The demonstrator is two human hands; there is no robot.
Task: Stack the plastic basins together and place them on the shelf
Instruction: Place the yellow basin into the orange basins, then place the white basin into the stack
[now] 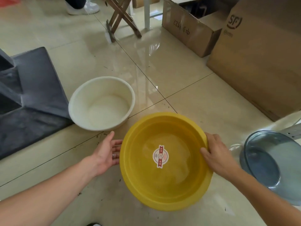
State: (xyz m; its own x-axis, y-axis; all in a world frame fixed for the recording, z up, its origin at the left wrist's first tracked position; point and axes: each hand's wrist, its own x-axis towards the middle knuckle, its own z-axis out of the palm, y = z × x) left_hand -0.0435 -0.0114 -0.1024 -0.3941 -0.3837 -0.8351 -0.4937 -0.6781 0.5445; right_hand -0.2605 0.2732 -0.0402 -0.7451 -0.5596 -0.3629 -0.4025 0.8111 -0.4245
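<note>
A yellow basin [166,185] with a round sticker on its bottom sits in the middle of the tiled floor. My right hand [216,152] grips its right rim, thumb inside. My left hand [107,152] is against its left outer wall, palm toward the basin, fingers under the rim. A white basin [101,103] stands upright on the floor to the upper left, apart from the yellow one. A translucent blue basin [268,163] lies tilted at the right edge.
A dark grey padded piece [32,98] lies at the left, touching the white basin. Cardboard boxes [260,59] stand at the upper right. A wooden folding stand [122,18] and a person's white shoes [83,7] are at the top.
</note>
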